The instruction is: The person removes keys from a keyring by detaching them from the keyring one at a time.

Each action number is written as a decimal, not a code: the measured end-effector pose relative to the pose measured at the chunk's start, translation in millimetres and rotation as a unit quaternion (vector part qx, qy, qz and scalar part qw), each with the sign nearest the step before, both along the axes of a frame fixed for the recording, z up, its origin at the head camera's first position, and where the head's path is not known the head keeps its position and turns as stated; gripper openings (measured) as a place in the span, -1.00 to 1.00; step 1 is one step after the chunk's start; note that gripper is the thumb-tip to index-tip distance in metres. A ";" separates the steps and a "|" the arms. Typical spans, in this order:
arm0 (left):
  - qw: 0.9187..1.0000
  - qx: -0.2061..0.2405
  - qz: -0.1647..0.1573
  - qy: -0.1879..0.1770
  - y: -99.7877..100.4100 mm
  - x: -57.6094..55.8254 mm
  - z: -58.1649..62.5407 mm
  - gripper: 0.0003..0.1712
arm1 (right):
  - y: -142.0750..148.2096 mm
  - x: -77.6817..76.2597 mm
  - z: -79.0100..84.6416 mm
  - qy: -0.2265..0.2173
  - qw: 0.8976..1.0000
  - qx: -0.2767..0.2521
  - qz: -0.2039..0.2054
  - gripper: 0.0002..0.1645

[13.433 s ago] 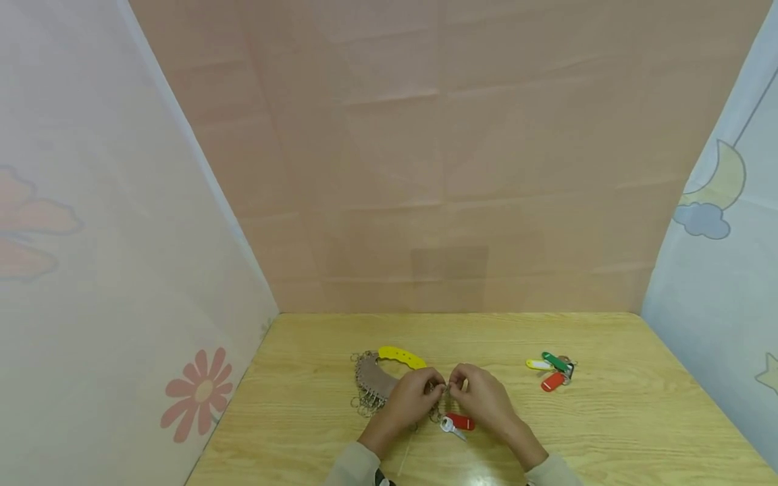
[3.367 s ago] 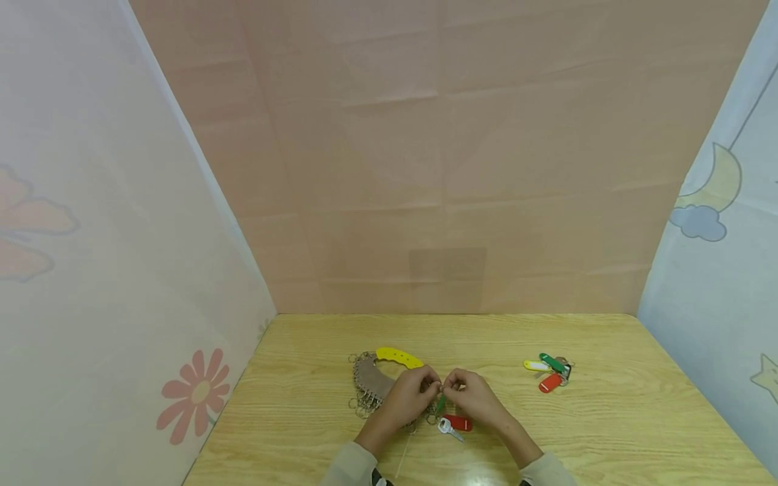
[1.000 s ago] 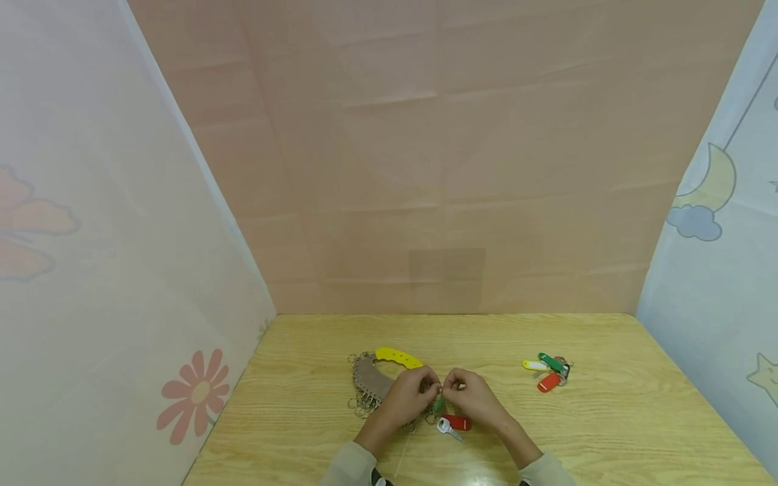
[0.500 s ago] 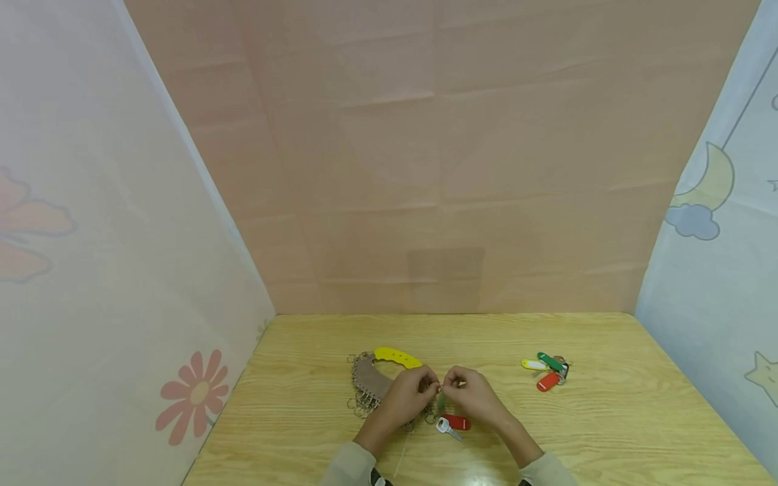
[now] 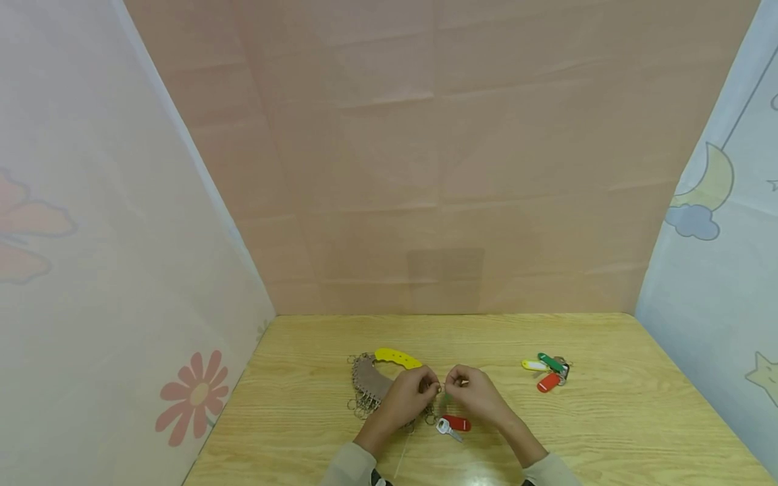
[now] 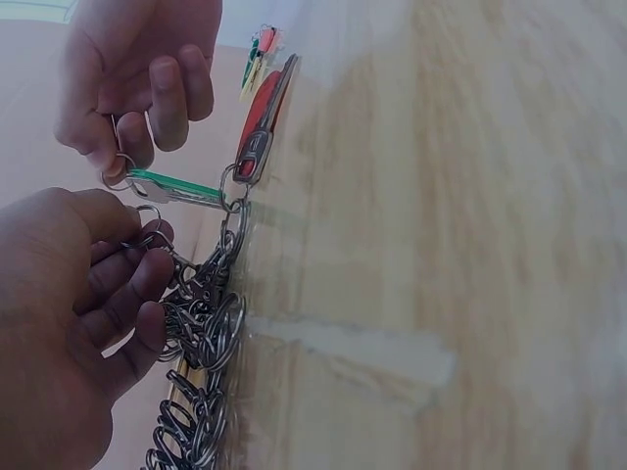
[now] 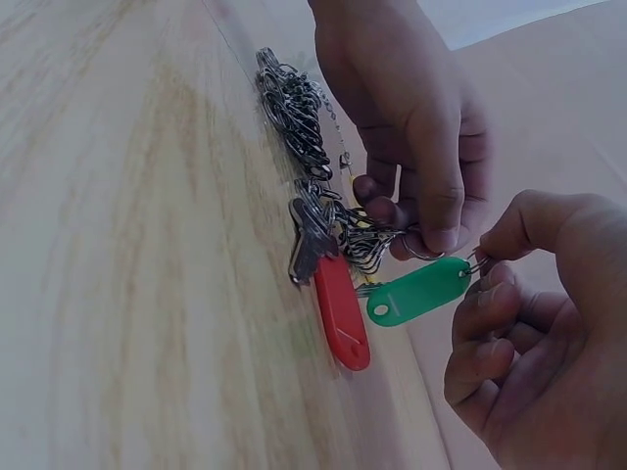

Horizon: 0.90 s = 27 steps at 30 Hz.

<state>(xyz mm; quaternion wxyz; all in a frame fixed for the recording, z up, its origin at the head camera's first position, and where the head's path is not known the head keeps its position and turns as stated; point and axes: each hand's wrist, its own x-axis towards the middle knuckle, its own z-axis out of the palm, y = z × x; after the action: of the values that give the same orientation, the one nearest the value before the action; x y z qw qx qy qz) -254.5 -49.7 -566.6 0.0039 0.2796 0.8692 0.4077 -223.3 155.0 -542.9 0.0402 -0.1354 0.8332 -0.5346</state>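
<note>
My left hand (image 5: 410, 398) pinches a small metal split ring (image 7: 425, 256) with thumb and forefinger, at the right end of a grey curved plate (image 5: 369, 376) with a yellow handle (image 5: 398, 357). Many such rings hang along the plate's edge. Just to the right, my right hand (image 5: 479, 395) pinches the ring of a green key tag (image 7: 421, 291); a key (image 6: 149, 190) lies along the tag. A small gap separates the two hands' fingertips. Below them, a red key tag (image 5: 457, 423) and a silver key (image 5: 448, 428) rest on the table by the plate's rings.
At the right of the wooden table (image 5: 632, 418) lies a bunch of keys with a green tag (image 5: 550, 362), a yellow tag (image 5: 534, 365) and a red tag (image 5: 548, 383). Cloth walls (image 5: 365, 169) stand behind and at both sides.
My right hand has shifted slightly right, away from the left fingertips, with the green key tag. The left hand stays put. The green tag did not show between the hands in the oldest frame.
</note>
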 end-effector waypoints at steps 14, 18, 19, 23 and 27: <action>1.000 0.001 0.007 -0.010 0.9 1.2 1.8 -0.93 | 1.7 1.2 7.1 -0.007 1.000 0.002 -0.014 -0.91; 1.000 0.001 0.010 -0.016 1.2 1.8 1.7 -0.93 | 2.6 1.4 8.9 -0.007 1.000 0.005 -0.018 -0.92; 1.000 0.001 0.011 -0.016 1.2 2.0 1.6 -0.93 | 2.9 1.5 9.4 -0.006 1.000 0.007 -0.019 -0.92; 1.000 0.004 0.012 -0.015 0.8 2.6 1.5 -0.93 | 4.7 2.3 10.6 -0.008 1.000 0.007 -0.022 -0.90; 1.000 0.005 0.011 -0.017 -0.3 2.5 1.4 -0.94 | 6.8 2.8 12.0 -0.017 1.000 0.003 -0.022 -0.85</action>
<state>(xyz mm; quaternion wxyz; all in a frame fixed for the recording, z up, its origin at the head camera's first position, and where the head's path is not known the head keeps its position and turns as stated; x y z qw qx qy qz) -252.0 -49.9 -565.2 0.0129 0.2629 0.8699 0.4171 -220.5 161.8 -530.9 0.0432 -0.1075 0.8368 -0.5352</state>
